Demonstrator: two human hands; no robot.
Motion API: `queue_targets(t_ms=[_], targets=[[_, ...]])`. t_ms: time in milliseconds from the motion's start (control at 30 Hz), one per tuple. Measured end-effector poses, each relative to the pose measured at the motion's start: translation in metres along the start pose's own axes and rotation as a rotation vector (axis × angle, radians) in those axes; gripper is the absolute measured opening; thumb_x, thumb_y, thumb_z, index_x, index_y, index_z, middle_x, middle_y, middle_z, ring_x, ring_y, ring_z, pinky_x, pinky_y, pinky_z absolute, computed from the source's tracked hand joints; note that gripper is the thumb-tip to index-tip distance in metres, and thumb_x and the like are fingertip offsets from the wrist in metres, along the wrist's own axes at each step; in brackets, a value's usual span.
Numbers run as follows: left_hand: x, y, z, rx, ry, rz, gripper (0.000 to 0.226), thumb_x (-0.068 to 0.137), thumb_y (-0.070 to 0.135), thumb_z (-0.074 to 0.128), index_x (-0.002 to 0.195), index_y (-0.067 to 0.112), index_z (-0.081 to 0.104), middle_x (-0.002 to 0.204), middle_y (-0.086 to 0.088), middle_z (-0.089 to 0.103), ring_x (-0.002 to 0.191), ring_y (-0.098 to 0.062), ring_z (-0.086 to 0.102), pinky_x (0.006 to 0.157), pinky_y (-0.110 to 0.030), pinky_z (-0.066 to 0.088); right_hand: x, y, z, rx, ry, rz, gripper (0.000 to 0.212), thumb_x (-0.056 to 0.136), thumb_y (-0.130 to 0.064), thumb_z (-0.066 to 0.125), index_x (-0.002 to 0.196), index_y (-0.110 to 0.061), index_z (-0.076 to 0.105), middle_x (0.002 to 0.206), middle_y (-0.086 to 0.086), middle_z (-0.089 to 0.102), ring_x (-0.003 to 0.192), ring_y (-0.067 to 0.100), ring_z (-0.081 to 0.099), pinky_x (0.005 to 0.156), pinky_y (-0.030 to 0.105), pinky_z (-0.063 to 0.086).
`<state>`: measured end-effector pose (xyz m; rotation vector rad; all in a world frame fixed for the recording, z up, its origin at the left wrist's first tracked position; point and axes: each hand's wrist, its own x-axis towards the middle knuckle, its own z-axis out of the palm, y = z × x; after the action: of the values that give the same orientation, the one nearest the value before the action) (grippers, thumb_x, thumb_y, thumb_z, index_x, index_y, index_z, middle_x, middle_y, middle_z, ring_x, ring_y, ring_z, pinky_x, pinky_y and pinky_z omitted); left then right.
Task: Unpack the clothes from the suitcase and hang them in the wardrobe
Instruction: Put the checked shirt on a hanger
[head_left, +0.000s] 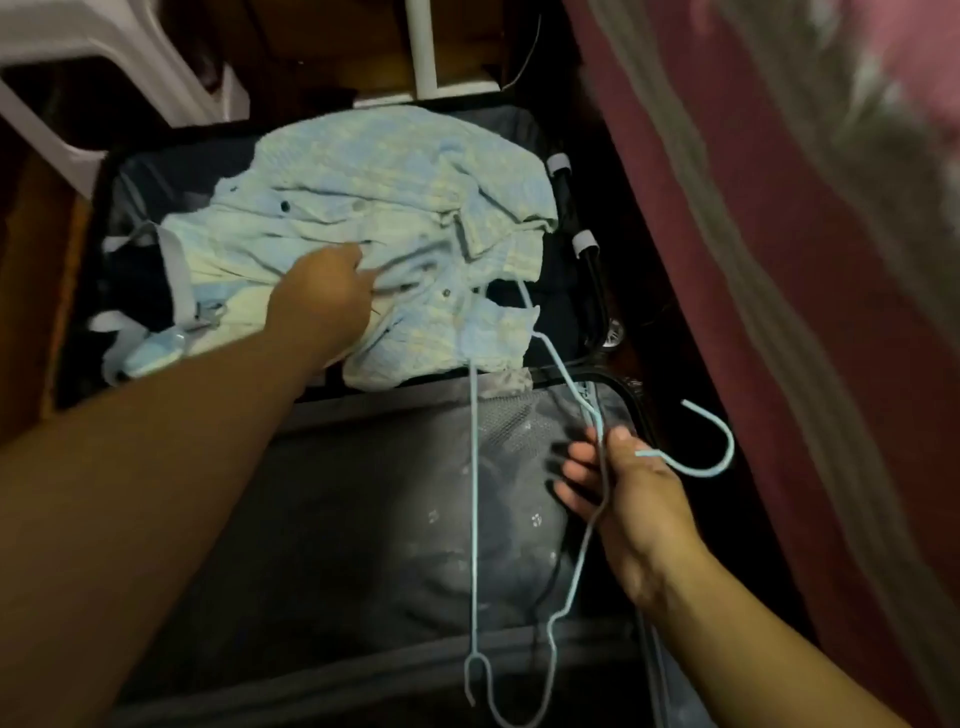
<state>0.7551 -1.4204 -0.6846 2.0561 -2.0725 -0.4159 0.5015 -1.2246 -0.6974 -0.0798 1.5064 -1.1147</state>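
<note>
While left hand (322, 299) grips crumpled pale-blue buttoned shirt (363, 208) in suitcase (587, 291), right hand (623, 488) pinches blue wire hanger (474, 467).

- Left hand (322, 301) fingertips are buried in the shirt (363, 197) folds.
- Hanger (474, 519) tip hides under the shirt.
- Curtain (831, 156) at right is blurred.
- Suitcase (363, 545) runs off the bottom edge.

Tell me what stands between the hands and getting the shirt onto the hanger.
Nothing visible does. The left hand already grips the light blue shirt lying on top in the open suitcase, and the right hand holds the hanger, one end touching the shirt.
</note>
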Motion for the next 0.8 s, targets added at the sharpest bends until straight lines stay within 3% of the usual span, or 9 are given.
queue_targets(t_ms=[167,267,333,400,467,533,600,700,800], targets=[[-0.088,0.029,-0.125,-0.047,-0.158,-0.119,0.025,0.098,0.030,0.050,0.080,0.013,0.047,0.084,-0.008,0.052,0.084,-0.029,0.055,0.067,-0.037,0.034,-0.131,-0.046,-0.028,-0.151,0.156,-0.021,0.024,0.106,-0.027,0.045,0.105,-0.019,0.068,0.064,-0.003,0.052,0.054,0.006,0.049,0.058,0.026,0.045],[-0.129,0.052,-0.222,-0.043,-0.192,-0.165,0.009,0.099,0.012,0.050,0.091,0.011,0.053,0.090,-0.003,0.055,0.092,-0.026,0.058,0.073,-0.038,0.039,-0.217,-0.092,-0.051,-0.372,0.152,-0.030,0.026,0.104,-0.025,0.049,0.111,-0.010,0.070,0.060,0.000,0.048,0.056,0.013,0.044,0.055,0.027,0.042],[-0.148,0.077,-0.294,-0.161,-0.162,-0.208,0.014,0.099,0.009,0.049,0.086,0.004,0.053,0.082,-0.008,0.057,0.083,-0.032,0.059,0.068,-0.040,0.042,-0.273,-0.142,-0.058,-0.421,0.164,-0.036,0.021,0.103,-0.015,0.051,0.107,-0.011,0.071,0.061,0.002,0.053,0.056,0.015,0.044,0.049,0.025,0.044],[-0.162,0.113,-0.373,-0.256,-0.139,-0.219,0.019,0.101,0.008,0.048,0.084,0.002,0.053,0.076,-0.012,0.055,0.073,-0.031,0.056,0.061,-0.034,0.039,-0.331,-0.199,-0.059,-0.505,0.127,-0.101,0.020,0.102,-0.009,0.052,0.108,-0.015,0.070,0.081,0.010,0.066,0.068,0.017,0.054,0.053,0.015,0.047],[-0.174,0.149,-0.446,-0.316,-0.147,-0.177,0.018,0.101,0.007,0.050,0.085,0.003,0.056,0.077,-0.006,0.056,0.073,-0.022,0.053,0.060,-0.027,0.035,-0.382,-0.254,-0.055,-0.584,0.073,-0.149,0.017,0.101,-0.012,0.054,0.108,-0.015,0.069,0.096,0.009,0.070,0.081,0.020,0.059,0.069,0.023,0.047],[-0.188,0.176,-0.502,-0.364,-0.192,-0.125,0.013,0.101,0.009,0.054,0.096,0.003,0.064,0.090,-0.007,0.063,0.084,-0.023,0.057,0.070,-0.032,0.042,-0.426,-0.300,-0.049,-0.668,0.036,-0.137,0.017,0.102,-0.016,0.053,0.096,-0.010,0.067,0.088,0.009,0.067,0.081,0.022,0.058,0.072,0.031,0.040],[-0.211,0.190,-0.539,-0.385,-0.270,-0.083,0.009,0.100,0.011,0.058,0.100,0.008,0.067,0.096,-0.006,0.065,0.091,-0.023,0.059,0.074,-0.033,0.044,-0.465,-0.333,-0.037,-0.672,-0.005,-0.120,0.025,0.103,-0.017,0.051,0.081,-0.008,0.059,0.073,0.013,0.059,0.067,0.021,0.054,0.060,0.028,0.039],[-0.259,0.198,-0.561,-0.376,-0.433,-0.029,0.012,0.102,0.016,0.058,0.100,0.010,0.069,0.093,-0.010,0.066,0.089,-0.028,0.061,0.068,-0.032,0.045,-0.514,-0.353,-0.024,-0.607,0.051,-0.153,0.033,0.101,-0.012,0.056,0.069,-0.012,0.047,0.050,-0.002,0.048,0.040,0.007,0.045,0.041,0.021,0.034],[-0.305,0.215,-0.582,-0.510,-0.526,0.074,0.016,0.104,0.023,0.056,0.109,0.016,0.070,0.104,-0.003,0.069,0.098,-0.021,0.064,0.074,-0.024,0.047,-0.557,-0.342,0.000,-0.552,-0.014,-0.226,0.018,0.091,0.000,0.066,0.086,-0.016,0.059,0.075,0.004,0.062,0.059,0.014,0.059,0.049,0.020,0.049]])
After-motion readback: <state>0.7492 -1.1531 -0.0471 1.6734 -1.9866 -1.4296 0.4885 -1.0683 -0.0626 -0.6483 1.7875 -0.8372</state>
